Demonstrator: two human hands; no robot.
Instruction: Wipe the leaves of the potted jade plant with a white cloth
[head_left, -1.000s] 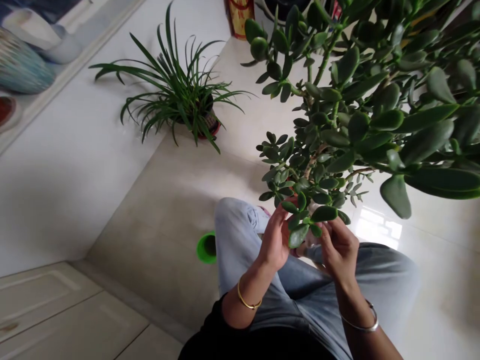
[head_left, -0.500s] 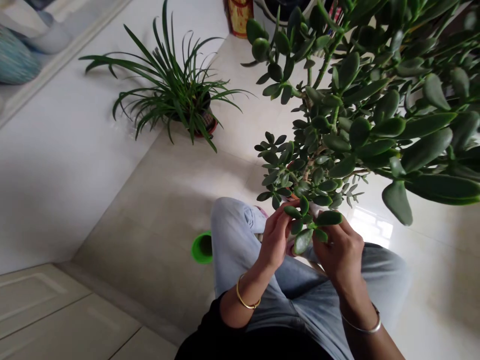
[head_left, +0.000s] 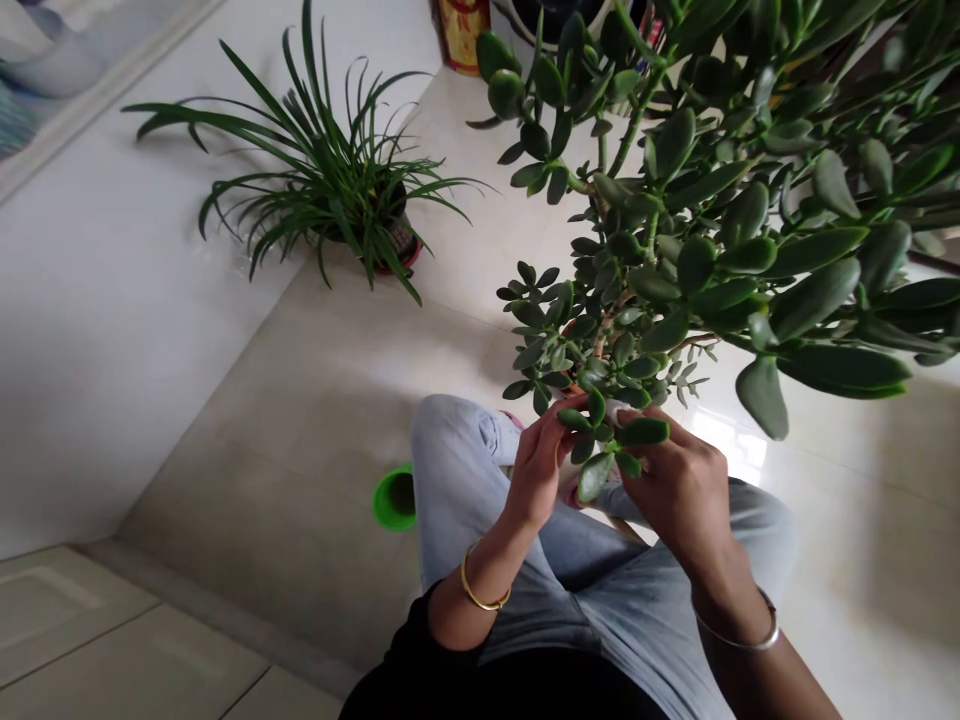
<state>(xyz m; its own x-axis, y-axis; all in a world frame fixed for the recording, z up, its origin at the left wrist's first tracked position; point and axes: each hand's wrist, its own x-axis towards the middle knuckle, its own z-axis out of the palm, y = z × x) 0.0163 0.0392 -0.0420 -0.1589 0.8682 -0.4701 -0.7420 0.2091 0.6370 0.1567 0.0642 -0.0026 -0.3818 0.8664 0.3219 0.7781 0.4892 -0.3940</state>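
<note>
Over denim jeans (head_left: 465, 490), curls left hand (head_left: 534, 475) and right hand (head_left: 686, 490) around smooth, oval-leaved sprig (head_left: 595, 474) of jade plant (head_left: 814, 295); cannot tell, behind foliage, whether pinched or apart. Shows glossy, pale floor tiles (head_left: 300, 400), flat white wall (head_left: 97, 330).

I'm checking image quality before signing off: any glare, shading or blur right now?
Head view: bright glare on the floor beside the right hand, which looks darker than the left hand; head view: soft, uneven shading across the floor; head view, upper left: the ledge looks blurred.
</note>
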